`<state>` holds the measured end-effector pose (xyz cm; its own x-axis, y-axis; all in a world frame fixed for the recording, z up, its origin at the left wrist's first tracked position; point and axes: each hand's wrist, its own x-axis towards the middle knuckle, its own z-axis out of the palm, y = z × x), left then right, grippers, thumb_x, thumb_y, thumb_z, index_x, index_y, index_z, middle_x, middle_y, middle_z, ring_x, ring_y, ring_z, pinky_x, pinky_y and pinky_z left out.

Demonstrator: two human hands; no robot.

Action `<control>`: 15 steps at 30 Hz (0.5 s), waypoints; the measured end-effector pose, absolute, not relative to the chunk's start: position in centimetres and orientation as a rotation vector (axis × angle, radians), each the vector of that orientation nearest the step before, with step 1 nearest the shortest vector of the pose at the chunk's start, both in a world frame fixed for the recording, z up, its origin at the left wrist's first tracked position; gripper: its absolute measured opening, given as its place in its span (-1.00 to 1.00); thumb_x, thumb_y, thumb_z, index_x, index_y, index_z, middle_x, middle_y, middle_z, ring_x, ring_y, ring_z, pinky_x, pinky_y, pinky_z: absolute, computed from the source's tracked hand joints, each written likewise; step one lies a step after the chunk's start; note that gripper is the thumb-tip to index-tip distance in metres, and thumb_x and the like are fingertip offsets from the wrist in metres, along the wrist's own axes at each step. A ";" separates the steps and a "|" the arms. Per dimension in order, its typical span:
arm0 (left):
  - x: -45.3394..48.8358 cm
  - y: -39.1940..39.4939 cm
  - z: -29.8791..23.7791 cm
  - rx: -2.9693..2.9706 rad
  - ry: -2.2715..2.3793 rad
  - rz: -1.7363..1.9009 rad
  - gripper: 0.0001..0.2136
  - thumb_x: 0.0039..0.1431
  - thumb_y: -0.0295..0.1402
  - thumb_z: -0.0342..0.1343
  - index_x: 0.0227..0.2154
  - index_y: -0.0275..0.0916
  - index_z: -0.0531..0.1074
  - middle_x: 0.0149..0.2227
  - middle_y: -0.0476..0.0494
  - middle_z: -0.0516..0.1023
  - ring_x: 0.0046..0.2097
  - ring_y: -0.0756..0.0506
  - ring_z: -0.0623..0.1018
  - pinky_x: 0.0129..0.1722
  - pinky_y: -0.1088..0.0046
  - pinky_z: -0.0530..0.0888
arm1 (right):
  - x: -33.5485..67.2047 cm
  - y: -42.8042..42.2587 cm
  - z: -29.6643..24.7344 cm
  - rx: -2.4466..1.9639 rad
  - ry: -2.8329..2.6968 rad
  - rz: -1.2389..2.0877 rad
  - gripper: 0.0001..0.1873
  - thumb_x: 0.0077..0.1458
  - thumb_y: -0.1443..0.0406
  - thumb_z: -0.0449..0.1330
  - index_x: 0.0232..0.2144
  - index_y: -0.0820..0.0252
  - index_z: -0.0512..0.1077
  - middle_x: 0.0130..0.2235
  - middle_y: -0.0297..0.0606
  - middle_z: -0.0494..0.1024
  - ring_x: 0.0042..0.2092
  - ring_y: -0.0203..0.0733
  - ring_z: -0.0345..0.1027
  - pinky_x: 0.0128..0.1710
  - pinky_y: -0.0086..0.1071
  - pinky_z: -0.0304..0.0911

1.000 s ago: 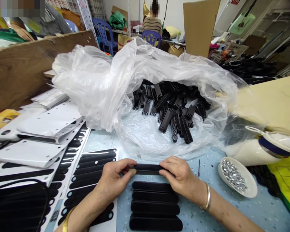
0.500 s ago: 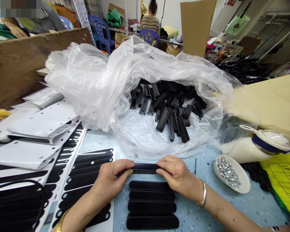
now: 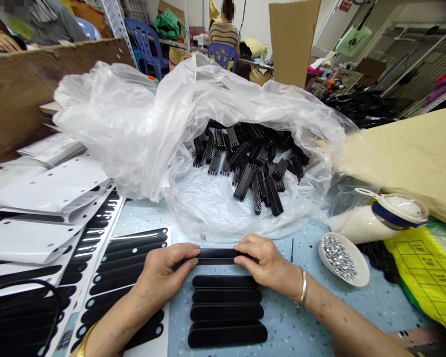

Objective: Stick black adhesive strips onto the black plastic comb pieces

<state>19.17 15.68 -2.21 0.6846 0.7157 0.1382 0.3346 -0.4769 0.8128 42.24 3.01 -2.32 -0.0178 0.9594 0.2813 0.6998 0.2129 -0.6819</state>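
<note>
Slim straight black bar, apparently plastic (image 3: pixel 217 255): near centre, long axis left to right. Left hand (image 3: pixel 167 271): thumb and fingers pinching left end. Right hand (image 3: pixel 267 260): likewise, right end; neither nearer. Four round-ended black bars, similar material (image 3: pixel 226 312): roughly parallel, just on near side.

White container (image 3: pixel 357 221) with dark blue band, right of frame; yellow printed plastic (image 3: pixel 429 277), lower right. Tall brown cardboard (image 3: pixel 293 42), top right of centre. Across room, person (image 3: pixel 223 33) in striped top on blue chair (image 3: pixel 218 49), top centre. Wooden board (image 3: pixel 55 82), upper left.
</note>
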 end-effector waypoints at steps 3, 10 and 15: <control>19.2 15.8 -2.2 2.079 0.815 0.574 -0.84 0.07 -0.37 0.15 -0.34 -0.16 0.64 -0.28 -0.06 0.71 -0.25 -0.14 0.68 -0.14 0.36 0.61 | 42.3 2.9 -2.3 -1.539 -1.792 0.450 -0.81 0.14 0.41 0.21 -0.19 0.23 0.56 -0.31 -0.17 0.59 -0.29 -0.16 0.46 -0.28 -0.29 0.40; 19.1 15.8 -1.7 2.089 0.856 0.486 -0.80 0.07 -0.34 0.13 -0.31 -0.20 0.63 -0.35 -0.08 0.70 -0.32 -0.12 0.66 -0.25 0.39 0.59 | 43.8 0.9 -1.0 -1.694 -1.309 0.456 -0.88 0.13 0.32 0.23 -0.36 0.22 0.58 -0.35 -0.18 0.62 -0.33 -0.16 0.49 -0.33 -0.34 0.39; 20.0 15.6 -1.1 2.228 0.893 0.489 -0.73 0.13 -0.22 0.11 -0.21 -0.25 0.59 -0.48 -0.06 0.63 -0.50 -0.06 0.55 -0.45 0.46 0.48 | 43.2 0.4 -1.8 -1.848 -1.214 0.493 -0.68 0.22 0.24 0.11 -0.52 0.21 0.52 -0.57 -0.31 0.52 -0.51 -0.25 0.38 -0.50 -0.42 0.26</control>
